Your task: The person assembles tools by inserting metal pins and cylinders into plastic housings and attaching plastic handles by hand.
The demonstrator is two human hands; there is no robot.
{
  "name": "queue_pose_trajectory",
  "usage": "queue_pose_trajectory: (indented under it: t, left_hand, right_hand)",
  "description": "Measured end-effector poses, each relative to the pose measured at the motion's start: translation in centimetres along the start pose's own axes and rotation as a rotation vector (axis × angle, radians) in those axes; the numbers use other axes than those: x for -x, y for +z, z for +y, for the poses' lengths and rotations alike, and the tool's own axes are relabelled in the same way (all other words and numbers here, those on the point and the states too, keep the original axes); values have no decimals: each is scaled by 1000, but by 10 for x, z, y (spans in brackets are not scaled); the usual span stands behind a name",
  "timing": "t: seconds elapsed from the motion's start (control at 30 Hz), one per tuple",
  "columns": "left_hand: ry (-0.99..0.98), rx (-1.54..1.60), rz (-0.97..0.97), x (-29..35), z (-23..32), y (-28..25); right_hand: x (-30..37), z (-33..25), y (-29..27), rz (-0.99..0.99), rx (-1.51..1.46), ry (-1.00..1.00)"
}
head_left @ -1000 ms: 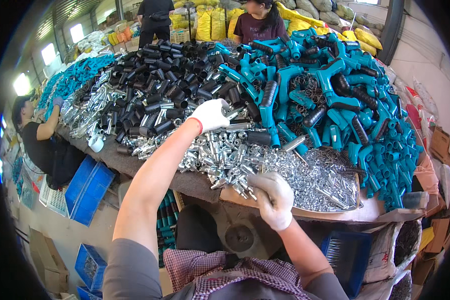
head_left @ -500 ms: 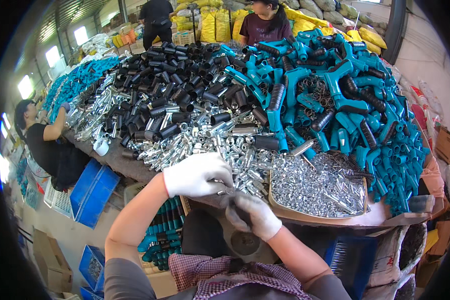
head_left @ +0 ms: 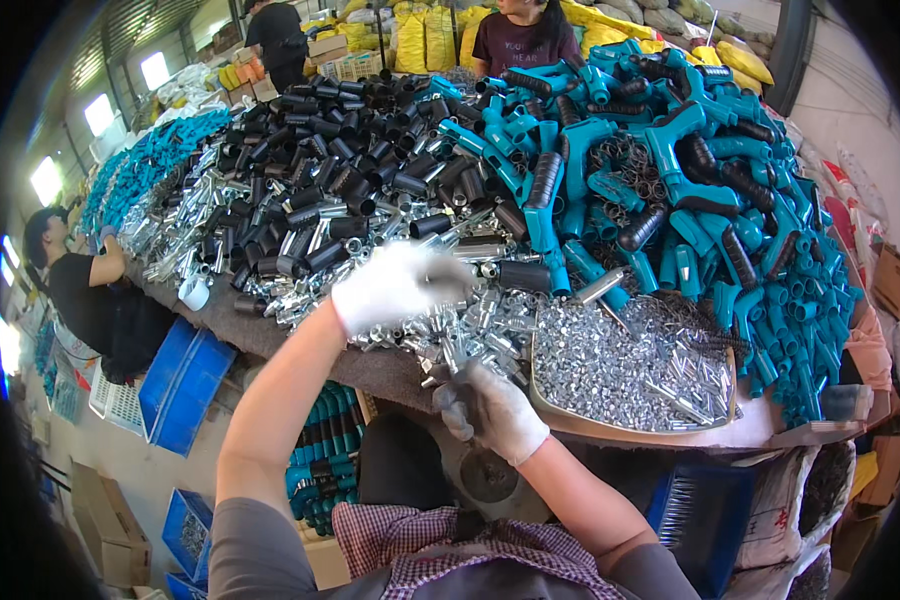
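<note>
My left hand (head_left: 395, 288), in a white glove, reaches over the heap of silver metal fittings (head_left: 370, 325). Its fingers are smeared by motion, so whether they hold anything is unclear. Nearer to me, at the table's front edge, my right hand (head_left: 492, 412) wears a white glove with grey, dirty fingertips. Those fingers are closed around a small silver metal fitting (head_left: 456, 352), whose end sticks up above them. Black tubular sleeves (head_left: 350, 227) lie just beyond the left hand. To the right of my right hand stands a shallow tray (head_left: 610, 432) of small silver pieces.
Teal pistol-shaped housings (head_left: 670, 165) with black grips are piled high at the right. A white cup (head_left: 194, 292) stands at the left table edge. Blue crates (head_left: 185, 385) sit below. One person (head_left: 90, 290) works at the left; two others are across the table.
My left hand has moved away from the right one, forward over the silver fittings. The right hand has shifted slightly, with a silver fitting now showing upright in its fingers.
</note>
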State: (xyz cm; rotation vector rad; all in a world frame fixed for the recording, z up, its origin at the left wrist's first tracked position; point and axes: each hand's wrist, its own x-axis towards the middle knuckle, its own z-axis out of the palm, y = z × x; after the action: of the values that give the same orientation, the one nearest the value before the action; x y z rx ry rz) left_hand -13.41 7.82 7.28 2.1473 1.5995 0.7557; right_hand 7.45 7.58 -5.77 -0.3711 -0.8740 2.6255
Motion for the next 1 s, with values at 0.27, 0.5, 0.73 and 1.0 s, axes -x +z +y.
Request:
queue_pose_trajectory:
  t: [0.27, 0.5, 0.73, 1.0]
  left_hand:
    - [-443, -703, -128, -101, -77, 13]
    - [-270, -131, 169, -97, -106, -9]
    - [-369, 776, 508, -90, -101, 7]
    - [51, 872, 1045, -36, -31, -17]
  right_hand:
    - [1, -4, 16, 153, -14, 156]
    - [21, 8, 8, -7, 19, 228]
    - [31, 23, 19, 31, 79, 174]
    - [57, 27, 11, 184, 582, -111]
